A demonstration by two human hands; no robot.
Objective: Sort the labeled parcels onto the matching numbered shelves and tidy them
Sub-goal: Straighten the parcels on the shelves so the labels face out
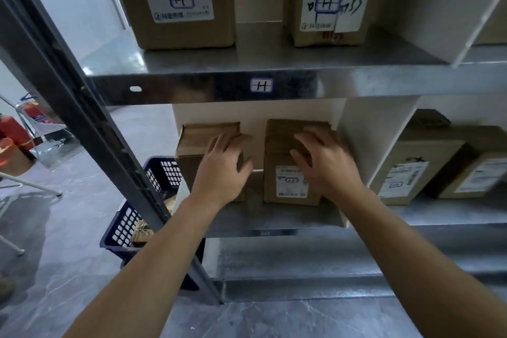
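Note:
Two brown cardboard parcels stand side by side on the lower metal shelf (pixel 274 218). My left hand (pixel 223 166) grips the front right corner of the left parcel (pixel 199 140), fingers over its top and thumb on its right side. My right hand (pixel 326 162) rests with spread fingers on the top front of the right parcel (pixel 285 173), which bears a white label with a small blue-framed number. The shelf above (pixel 219 63) carries a blue-framed tag "11" (pixel 261 85) on its front edge and two parcels (pixel 175 0) (pixel 329 0) marked "11".
A white divider (pixel 356 145) separates this bay from the right bay, where two more labeled parcels (pixel 411 170) lie. A dark blue basket (pixel 137 217) with items sits on the grey floor behind the black upright post (pixel 82 107). Red fire extinguishers (pixel 13 129) stand at far left.

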